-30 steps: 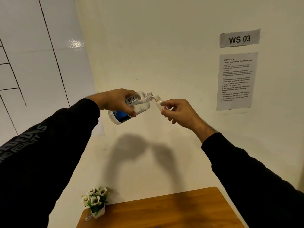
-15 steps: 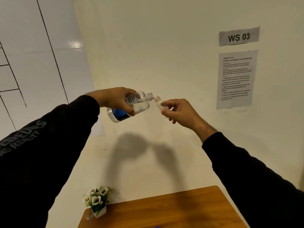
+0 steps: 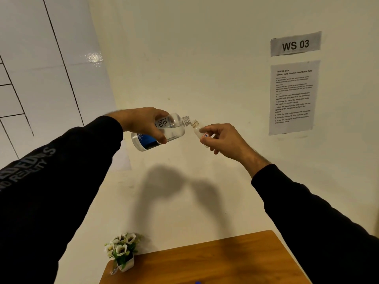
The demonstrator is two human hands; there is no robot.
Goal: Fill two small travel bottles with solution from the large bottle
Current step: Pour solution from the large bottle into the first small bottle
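Note:
My left hand (image 3: 141,120) grips the large clear bottle (image 3: 162,131), which has a blue and white label and no cap. It lies tilted almost on its side, neck pointing right, with clear liquid pooled along its lower wall. My right hand (image 3: 221,138) pinches a small white travel bottle (image 3: 198,131), uncapped and leaning left. The two open mouths almost touch, high above the table. No stream of liquid is visible between them. The second travel bottle and the caps are out of sight.
A wooden table (image 3: 215,263) lies far below, with a small pot of white flowers (image 3: 122,251) on its back left corner and a blue speck (image 3: 198,282) at the bottom edge. Paper sheets (image 3: 293,97) hang on the wall at the right. White tiles (image 3: 41,68) cover the left wall.
Both hands and bottles hold nearly the same pose. The large bottle's base has sunk slightly, and the view has drifted a little.

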